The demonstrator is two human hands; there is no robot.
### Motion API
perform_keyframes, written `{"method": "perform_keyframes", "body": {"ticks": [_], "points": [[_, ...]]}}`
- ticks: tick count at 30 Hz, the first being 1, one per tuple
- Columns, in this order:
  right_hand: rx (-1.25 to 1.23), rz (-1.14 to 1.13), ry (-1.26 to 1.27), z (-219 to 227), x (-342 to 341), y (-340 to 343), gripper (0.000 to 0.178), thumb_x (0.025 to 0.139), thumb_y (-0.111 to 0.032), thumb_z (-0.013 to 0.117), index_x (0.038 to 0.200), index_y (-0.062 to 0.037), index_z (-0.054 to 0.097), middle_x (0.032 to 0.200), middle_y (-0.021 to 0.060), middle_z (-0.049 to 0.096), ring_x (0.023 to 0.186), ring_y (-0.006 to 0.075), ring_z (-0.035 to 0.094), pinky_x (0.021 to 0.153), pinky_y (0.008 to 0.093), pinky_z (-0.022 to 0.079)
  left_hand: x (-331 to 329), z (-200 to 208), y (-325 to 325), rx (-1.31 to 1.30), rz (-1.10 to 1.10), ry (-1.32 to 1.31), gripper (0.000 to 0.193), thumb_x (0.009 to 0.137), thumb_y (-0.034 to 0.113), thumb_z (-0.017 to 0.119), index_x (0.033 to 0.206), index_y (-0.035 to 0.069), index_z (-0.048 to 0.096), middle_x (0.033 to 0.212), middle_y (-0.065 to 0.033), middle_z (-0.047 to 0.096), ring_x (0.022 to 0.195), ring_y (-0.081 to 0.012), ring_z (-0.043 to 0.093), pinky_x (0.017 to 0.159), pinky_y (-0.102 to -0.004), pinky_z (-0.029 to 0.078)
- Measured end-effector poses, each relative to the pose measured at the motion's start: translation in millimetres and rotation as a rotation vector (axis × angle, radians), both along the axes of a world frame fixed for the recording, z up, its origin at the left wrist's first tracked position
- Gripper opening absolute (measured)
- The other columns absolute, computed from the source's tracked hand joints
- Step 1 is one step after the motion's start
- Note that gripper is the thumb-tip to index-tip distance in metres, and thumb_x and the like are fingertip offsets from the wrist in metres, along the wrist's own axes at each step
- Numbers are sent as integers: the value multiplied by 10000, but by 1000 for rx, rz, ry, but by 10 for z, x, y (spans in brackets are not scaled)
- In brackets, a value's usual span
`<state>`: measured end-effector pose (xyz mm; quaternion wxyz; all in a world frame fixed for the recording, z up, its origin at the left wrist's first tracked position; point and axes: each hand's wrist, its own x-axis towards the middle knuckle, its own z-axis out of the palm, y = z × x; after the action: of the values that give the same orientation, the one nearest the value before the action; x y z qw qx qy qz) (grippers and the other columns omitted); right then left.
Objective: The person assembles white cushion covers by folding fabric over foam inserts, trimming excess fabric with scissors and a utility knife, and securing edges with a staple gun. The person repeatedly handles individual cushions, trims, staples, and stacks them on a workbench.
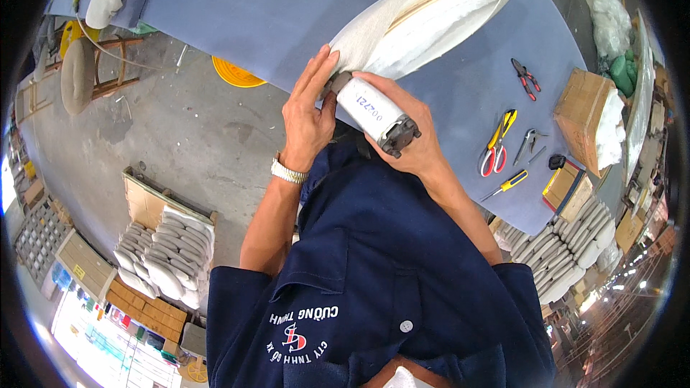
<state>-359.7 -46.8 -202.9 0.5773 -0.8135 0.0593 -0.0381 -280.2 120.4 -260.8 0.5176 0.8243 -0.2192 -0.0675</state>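
A long curved cushion [431, 21] lies on the blue-grey table, its light fabric cover [359, 32] folded up around white padding and a wooden strip. My left hand [310, 111], with a metal watch at the wrist, grips the cushion's near end, fingers along the fabric's outer side and thumb bent inward. A white and black staple gun [370, 108] is in my right hand [417, 129], fingers wrapped round its far side. The gun's nose meets the cushion's near end beside my left fingers; the exact contact point is hidden.
On the table to the right lie red-handled pliers [526, 79], yellow-and-red scissors [497, 145], a screwdriver [506, 184] and grey pliers [530, 142]. A cardboard box [578, 118] with white stuffing stands beyond. Stacked cushions [165, 255] sit at lower left; a yellow basin [236, 72] is partly under the table.
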Motion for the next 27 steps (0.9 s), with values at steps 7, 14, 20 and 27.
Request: {"method": "perform_keyframes", "body": {"ticks": [7,14,20,27], "points": [[52,-7,129,46,-80,43,634,809,-46,709,1429,-79,582,1314,159,688,1167,305,706,968,342,541,-170,-35,-19,-65,32,80,742,778,-174,639,1444,153,625,1557,-95,543,1461,-391,467,1181,-462,436],[6,18,107,-12,-194,-46,631,829,-44,721,1442,-55,571,1348,141,679,1186,250,690,981,333,526,-197,-19,-13,21,12,32,723,815,-87,729,1486,128,567,1552,-117,540,1442,-375,492,1154,-450,458],[-96,74,122,109,-616,-312,641,841,-75,783,1448,-53,580,1352,160,674,1210,260,672,1013,342,502,-264,-48,-59,67,52,53,815,838,67,810,1562,57,435,1538,-181,535,1421,-366,513,1136,-440,466],[-440,-301,432,-386,-1485,-721,745,768,-105,846,1454,-46,560,1325,197,647,1226,373,631,1064,424,491,-385,-151,-37,125,37,-30,783,844,131,823,1531,13,466,1535,-216,529,1402,-359,539,1130,-419,471]]}}
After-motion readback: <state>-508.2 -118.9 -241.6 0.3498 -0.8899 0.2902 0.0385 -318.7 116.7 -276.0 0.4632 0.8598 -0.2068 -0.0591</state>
